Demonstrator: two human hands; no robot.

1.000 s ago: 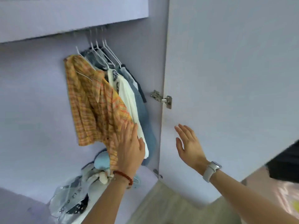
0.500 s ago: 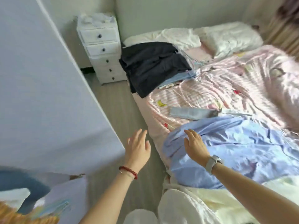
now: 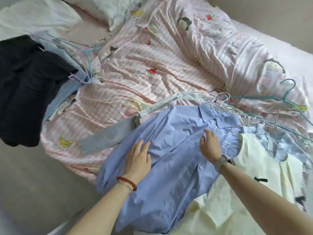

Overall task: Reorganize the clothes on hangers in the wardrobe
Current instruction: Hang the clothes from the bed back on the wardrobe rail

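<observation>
A light blue collared shirt [image 3: 171, 160] lies spread on the bed's near edge, collar toward the far right. My left hand [image 3: 138, 158] rests flat on its left side, fingers straight. My right hand [image 3: 210, 146], with a watch on the wrist, lies flat on the shirt just below the collar. Neither hand grips anything. To the right of the shirt lies a pale cream garment [image 3: 264, 167] with a white wire hanger [image 3: 232, 133] at its neck. A tangle of wire hangers [image 3: 225, 100] sits beyond the collar. The wardrobe is out of view.
The bed carries a pink striped cartoon-print sheet [image 3: 152, 65]. A black garment [image 3: 25, 85] on blue clothes with hangers [image 3: 86, 55] hangs over the bed's left edge. A teal hanger [image 3: 286, 95] lies at the right. Pillows [image 3: 105, 9] are at the far end. Floor [image 3: 33, 184] is at the left.
The view has swung from the wardrobe to the bed. Both hands left the hanging clothes and door and now lie flat on the blue shirt.
</observation>
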